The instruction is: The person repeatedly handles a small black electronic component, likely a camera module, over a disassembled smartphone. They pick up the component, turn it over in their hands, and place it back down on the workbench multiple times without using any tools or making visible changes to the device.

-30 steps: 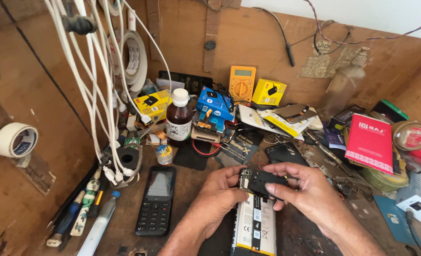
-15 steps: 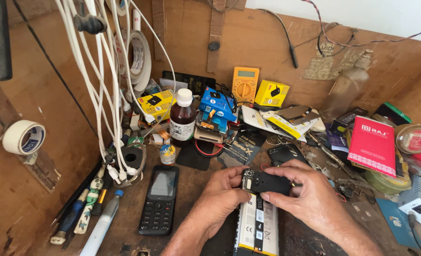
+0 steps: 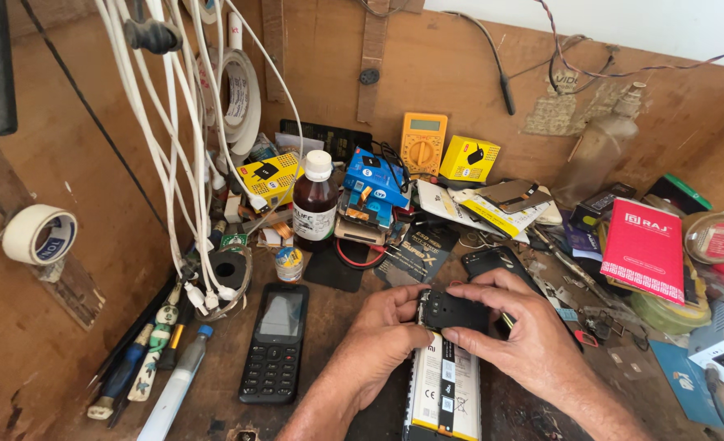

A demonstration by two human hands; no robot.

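Observation:
An opened smartphone with a white-labelled battery [image 3: 446, 384] lies on the wooden bench in front of me. Both hands grip a small black cover piece [image 3: 454, 311] at its top end. My left hand [image 3: 382, 335] pinches the piece's left edge with thumb and fingers. My right hand [image 3: 519, 335] holds it from the right, fingers curled over the top, thumb underneath. A black keypad phone [image 3: 275, 339] lies just to the left of my left hand.
A brown bottle with a white cap [image 3: 314, 202], a yellow multimeter [image 3: 423, 143], yellow and blue small boxes and loose parts crowd the back. White cables [image 3: 190, 163] hang at left above screwdrivers [image 3: 137, 367]. A red booklet [image 3: 644, 247] and tape rolls lie at right.
The view has shifted slightly. Both hands stay on the black piece at the top of the phone, fingers adjusting their grip a little.

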